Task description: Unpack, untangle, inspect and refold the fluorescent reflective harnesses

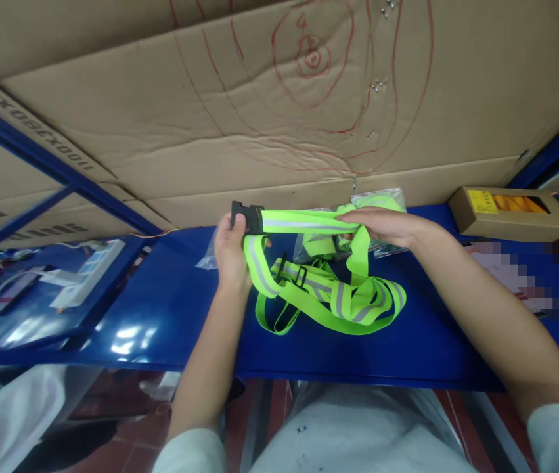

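A neon-yellow reflective strap (309, 223) with a grey stripe is stretched between my two hands above the blue table. My left hand (232, 246) is closed around its black plastic buckle (247, 217), thumb on the front. Further along, my right hand (380, 223) grips the strap, its fingertips partly hidden behind the band. The rest of the strap hangs and lies in loose loops (353, 305) on the table, with a black slider (301, 276) among them.
Behind my hands lie clear plastic bags with more neon straps (380, 200). A cardboard box (510, 213) stands at the back right. Marked cardboard (259, 112) walls off the back. A white power strip (89, 272) lies beyond the blue frame at left.
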A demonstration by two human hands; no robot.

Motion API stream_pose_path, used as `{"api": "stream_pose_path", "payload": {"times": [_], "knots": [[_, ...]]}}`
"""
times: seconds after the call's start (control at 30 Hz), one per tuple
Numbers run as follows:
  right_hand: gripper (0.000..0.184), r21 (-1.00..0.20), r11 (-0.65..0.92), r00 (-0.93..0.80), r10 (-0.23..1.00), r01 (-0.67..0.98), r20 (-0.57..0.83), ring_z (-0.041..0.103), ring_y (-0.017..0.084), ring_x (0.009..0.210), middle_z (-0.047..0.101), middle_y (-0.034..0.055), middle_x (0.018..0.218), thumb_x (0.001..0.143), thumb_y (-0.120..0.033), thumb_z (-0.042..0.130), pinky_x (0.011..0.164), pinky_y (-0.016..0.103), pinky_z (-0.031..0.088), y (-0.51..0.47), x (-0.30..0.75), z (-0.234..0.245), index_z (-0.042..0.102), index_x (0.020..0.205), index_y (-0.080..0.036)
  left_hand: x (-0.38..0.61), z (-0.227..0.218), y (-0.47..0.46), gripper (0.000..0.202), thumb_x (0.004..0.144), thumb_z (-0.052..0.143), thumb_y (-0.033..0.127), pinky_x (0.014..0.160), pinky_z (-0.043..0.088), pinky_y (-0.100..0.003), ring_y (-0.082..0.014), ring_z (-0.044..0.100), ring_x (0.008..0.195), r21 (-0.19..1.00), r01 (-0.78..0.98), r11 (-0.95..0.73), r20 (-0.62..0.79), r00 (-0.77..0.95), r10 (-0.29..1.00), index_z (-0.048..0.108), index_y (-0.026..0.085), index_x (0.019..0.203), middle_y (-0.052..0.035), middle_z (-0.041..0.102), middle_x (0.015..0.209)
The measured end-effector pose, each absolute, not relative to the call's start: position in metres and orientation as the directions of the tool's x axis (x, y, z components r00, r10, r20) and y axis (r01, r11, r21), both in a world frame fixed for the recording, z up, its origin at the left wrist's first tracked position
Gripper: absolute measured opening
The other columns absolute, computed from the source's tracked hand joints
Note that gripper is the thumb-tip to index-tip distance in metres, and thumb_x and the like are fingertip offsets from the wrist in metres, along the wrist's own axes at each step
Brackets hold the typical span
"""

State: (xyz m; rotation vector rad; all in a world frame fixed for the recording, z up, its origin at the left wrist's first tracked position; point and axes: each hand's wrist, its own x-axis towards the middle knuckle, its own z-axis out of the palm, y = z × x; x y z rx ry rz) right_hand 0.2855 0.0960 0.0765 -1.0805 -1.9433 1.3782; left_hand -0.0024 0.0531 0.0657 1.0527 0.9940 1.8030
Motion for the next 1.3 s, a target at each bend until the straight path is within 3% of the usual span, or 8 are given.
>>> {"api": "stream_pose_path", "payload": {"times": [0.1, 0.3, 0.4, 0.63, 0.77, 0.87, 1.1, 1.3], "knots": [[0.034, -0.992, -0.060, -0.451, 0.887, 0.107, -0.102, 0.061, 0.017, 0.072, 0.071, 0.0044, 0.082, 0.088, -0.054, 0.074, 0.064, 0.029, 0.050, 0.089, 0.275, 0.082, 0.069, 0.082, -0.021, -0.007, 0.067, 0.056, 0.043, 0.077, 0.088, 0.055, 0.075, 0.061, -0.026, -0.0178, 0.075, 0.083, 0.842, -0.211, -0.495, 0.391, -0.393, 0.832, 0.064, 0.022, 0.092, 0.0001, 0.074, 0.086], [0.025, -0.944, -0.272, -0.453, 0.876, -0.186, -0.164, 0.065, 0.017, 0.082, 0.070, 0.0039, 0.087, 0.070, -0.024, 0.087, 0.070, 0.028, 0.051, 0.074, 0.262, 0.093, 0.066, 0.083, -0.019, -0.012, 0.065, 0.062, 0.041, 0.080, 0.088, 0.052, 0.079, 0.059, -0.026, -0.0138, 0.070, 0.084, 0.773, -0.244, -0.585, 0.473, -0.392, 0.789, 0.063, 0.023, 0.094, -0.0004, 0.073, 0.097], [0.031, -0.922, -0.283, -0.478, 0.869, -0.264, -0.130, 0.062, 0.015, 0.077, 0.066, 0.0016, 0.085, 0.069, -0.030, 0.091, 0.066, 0.028, 0.051, 0.076, 0.262, 0.091, 0.064, 0.081, -0.020, -0.015, 0.064, 0.063, 0.038, 0.084, 0.084, 0.052, 0.082, 0.058, -0.027, -0.0155, 0.070, 0.089, 0.776, -0.233, -0.587, 0.487, -0.370, 0.791, 0.063, 0.025, 0.098, -0.0010, 0.073, 0.101], [0.052, -0.986, -0.122, -0.513, 0.857, -0.110, -0.049, 0.048, 0.011, 0.067, 0.059, -0.0015, 0.081, 0.076, -0.067, 0.084, 0.058, 0.026, 0.037, 0.079, 0.262, 0.080, 0.061, 0.085, -0.022, -0.025, 0.064, 0.067, 0.035, 0.088, 0.080, 0.052, 0.081, 0.058, -0.026, -0.0163, 0.070, 0.090, 0.781, -0.222, -0.584, 0.484, -0.377, 0.790, 0.062, 0.025, 0.100, -0.0023, 0.072, 0.102], [0.049, -0.965, 0.193, -0.537, 0.841, 0.176, 0.071, 0.041, 0.011, 0.066, 0.047, -0.0044, 0.076, 0.078, -0.063, 0.084, 0.058, 0.027, 0.028, 0.078, 0.259, 0.077, 0.060, 0.087, -0.021, -0.032, 0.063, 0.074, 0.039, 0.084, 0.084, 0.052, 0.079, 0.057, -0.025, -0.0156, 0.069, 0.086, 0.771, -0.239, -0.590, 0.467, -0.419, 0.779, 0.062, 0.023, 0.097, -0.0023, 0.072, 0.099], [0.046, -0.890, 0.373, -0.580, 0.798, 0.262, 0.164, 0.038, 0.011, 0.067, 0.040, -0.0053, 0.075, 0.080, -0.060, 0.083, 0.059, 0.027, 0.026, 0.076, 0.256, 0.077, 0.060, 0.086, -0.021, -0.035, 0.060, 0.078, 0.041, 0.081, 0.087, 0.051, 0.074, 0.056, -0.025, -0.0154, 0.068, 0.082, 0.779, -0.285, -0.559, 0.424, -0.419, 0.803, 0.061, 0.023, 0.096, -0.0017, 0.072, 0.097], [0.050, -0.890, 0.351, -0.395, 0.891, 0.291, 0.223, 0.042, 0.014, 0.066, 0.050, -0.0020, 0.073, 0.088, -0.069, 0.069, 0.060, 0.029, 0.029, 0.071, 0.255, 0.084, 0.072, 0.097, -0.021, -0.037, 0.064, 0.075, 0.025, 0.084, 0.081, 0.037, 0.075, 0.056, -0.025, -0.0154, 0.067, 0.082, 0.775, -0.396, -0.492, 0.374, -0.341, 0.863, 0.063, 0.021, 0.093, -0.0025, 0.072, 0.094], [0.041, -0.890, 0.420, -0.200, 0.901, 0.180, 0.385, 0.051, 0.016, 0.073, 0.063, 0.0011, 0.086, 0.087, -0.056, 0.075, 0.065, 0.030, 0.036, 0.076, 0.260, 0.085, 0.073, 0.110, -0.023, -0.043, 0.056, 0.082, 0.014, 0.078, 0.070, 0.024, 0.079, 0.055, -0.029, -0.0179, 0.070, 0.087, 0.853, -0.383, -0.356, 0.307, -0.183, 0.934, 0.063, 0.022, 0.090, -0.0052, 0.075, 0.098]]}}
